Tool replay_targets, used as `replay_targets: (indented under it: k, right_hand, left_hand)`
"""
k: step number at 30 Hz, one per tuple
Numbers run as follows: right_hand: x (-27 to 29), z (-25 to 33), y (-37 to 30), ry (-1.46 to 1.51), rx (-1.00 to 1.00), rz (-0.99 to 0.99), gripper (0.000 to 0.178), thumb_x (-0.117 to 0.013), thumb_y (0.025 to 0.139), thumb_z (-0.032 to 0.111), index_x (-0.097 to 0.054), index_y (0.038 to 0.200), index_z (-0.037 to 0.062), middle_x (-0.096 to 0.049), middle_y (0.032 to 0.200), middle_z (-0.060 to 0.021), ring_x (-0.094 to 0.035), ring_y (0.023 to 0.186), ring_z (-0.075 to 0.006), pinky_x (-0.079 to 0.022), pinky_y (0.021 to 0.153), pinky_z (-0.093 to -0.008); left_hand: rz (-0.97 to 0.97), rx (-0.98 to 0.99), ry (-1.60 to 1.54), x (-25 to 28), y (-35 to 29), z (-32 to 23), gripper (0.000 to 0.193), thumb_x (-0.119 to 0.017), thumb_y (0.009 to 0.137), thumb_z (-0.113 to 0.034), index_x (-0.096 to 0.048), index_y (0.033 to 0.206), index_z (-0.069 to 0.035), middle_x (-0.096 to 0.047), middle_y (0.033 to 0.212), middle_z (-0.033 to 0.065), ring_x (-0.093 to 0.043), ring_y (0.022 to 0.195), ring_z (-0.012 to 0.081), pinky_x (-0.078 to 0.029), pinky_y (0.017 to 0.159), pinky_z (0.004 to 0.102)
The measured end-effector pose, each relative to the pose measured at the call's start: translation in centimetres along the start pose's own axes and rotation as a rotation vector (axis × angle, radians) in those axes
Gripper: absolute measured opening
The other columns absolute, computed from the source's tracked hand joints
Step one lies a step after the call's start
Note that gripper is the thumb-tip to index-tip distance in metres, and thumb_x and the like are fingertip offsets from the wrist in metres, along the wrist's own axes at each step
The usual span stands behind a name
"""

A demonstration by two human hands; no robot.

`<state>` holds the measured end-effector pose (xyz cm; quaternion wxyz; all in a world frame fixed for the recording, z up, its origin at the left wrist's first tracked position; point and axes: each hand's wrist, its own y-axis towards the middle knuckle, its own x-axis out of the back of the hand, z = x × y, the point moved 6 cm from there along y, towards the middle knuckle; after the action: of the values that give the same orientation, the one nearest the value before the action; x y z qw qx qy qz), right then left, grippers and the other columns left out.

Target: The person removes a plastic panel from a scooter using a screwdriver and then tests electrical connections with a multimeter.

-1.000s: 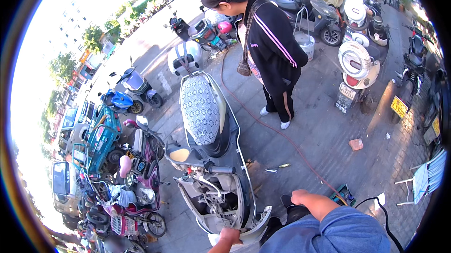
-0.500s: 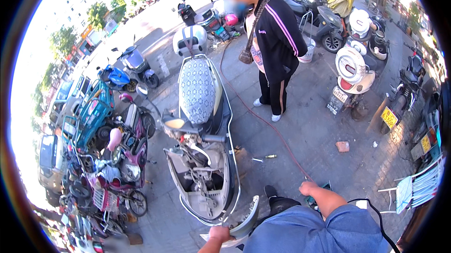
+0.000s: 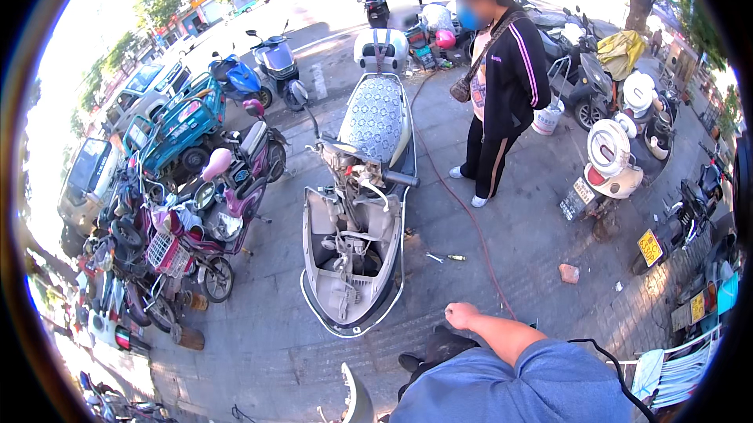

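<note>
One scooter (image 3: 376, 223) stands with its front open, inner parts bare; a bystander (image 3: 508, 85) is at its far right; a pale curved panel (image 3: 359, 398) shows at the lower edge, apart from the scooter, its handling apparently the step in hand, any move calling for firm grip; the right hand (image 3: 461, 315) appears curled shut, nothing visible in it; the left hand is out of view, its fingers impossible to tell; a screwdriver (image 3: 456, 257) and wrench (image 3: 434, 257) lie on the pavement.

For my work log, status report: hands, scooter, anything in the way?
Left hand out of view; right hand curled, contents unclear. Scooter standing, front internals exposed; curved panel apart from it. Red cord, wrench on ground alongside.
</note>
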<state>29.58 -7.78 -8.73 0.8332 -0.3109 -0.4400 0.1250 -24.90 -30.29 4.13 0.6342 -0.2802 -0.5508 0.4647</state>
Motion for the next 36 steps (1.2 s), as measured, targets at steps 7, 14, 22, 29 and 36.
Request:
replay_targets:
  k: [7,14,22,29,36]
  right_hand:
    - [-1.4,1.9,3.3,-0.169,0.073,0.051,0.037,-0.059,0.103,0.039,-0.079,0.125,0.0174,-0.078,0.131,-0.0143,-0.071,0.127,-0.0381,-0.057,0.107,-0.0493]
    - [-5.0,0.7,2.8,-0.183,0.112,0.143,0.04,-0.062,0.102,0.04,-0.08,0.128,0.0163,-0.078,0.132,-0.0168,-0.072,0.127,-0.0377,-0.056,0.109,-0.0475]
    - [-5.9,2.5,2.6,-0.471,0.146,0.22,0.044,-0.062,0.1,0.039,-0.08,0.129,0.0126,-0.076,0.134,-0.0197,-0.071,0.129,-0.0399,-0.055,0.11,-0.0476]
    - [-12.0,17.3,7.4,-0.596,0.246,0.215,0.038,-0.063,0.098,0.035,-0.082,0.121,0.0109,-0.08,0.124,-0.0193,-0.076,0.119,-0.0373,-0.058,0.105,-0.0462]
    - [-25.3,39.9,5.3,-0.151,0.477,0.309,0.027,-0.067,0.104,0.024,-0.08,0.115,0.0037,-0.082,0.102,-0.0152,-0.078,0.094,-0.0256,-0.059,0.087,-0.0405]
  left_hand:
    - [0.026,0.311,-0.389,-13.7,-5.6,2.3,0.082,-0.077,0.082,-0.081,-0.082,0.127,-0.013,-0.081,0.127,0.0159,-0.077,0.121,0.0316,-0.061,0.101,0.0445]
    - [0.202,0.546,-0.603,-26.0,-8.6,-0.2,0.103,-0.078,0.069,-0.094,-0.084,0.124,-0.008,-0.083,0.125,0.0109,-0.079,0.118,0.027,-0.061,0.097,0.0373]
    - [0.36,0.603,-0.795,-33.0,-12.3,-3.3,0.1,-0.078,0.07,-0.094,-0.085,0.12,-0.009,-0.083,0.122,0.0102,-0.08,0.115,0.0271,-0.062,0.094,0.0393]
    - [0.444,0.711,-1.011,-39.9,-10.2,2.3,0.1,-0.08,0.067,-0.094,-0.085,0.124,-0.013,-0.083,0.127,0.0066,-0.079,0.119,0.0245,-0.061,0.097,0.037]
    - [0.275,0.837,-1.094,-38.4,-6.5,18.8,0.093,-0.083,0.068,-0.09,-0.085,0.118,-0.012,-0.084,0.118,0.0081,-0.081,0.11,0.0245,-0.063,0.091,0.0385]
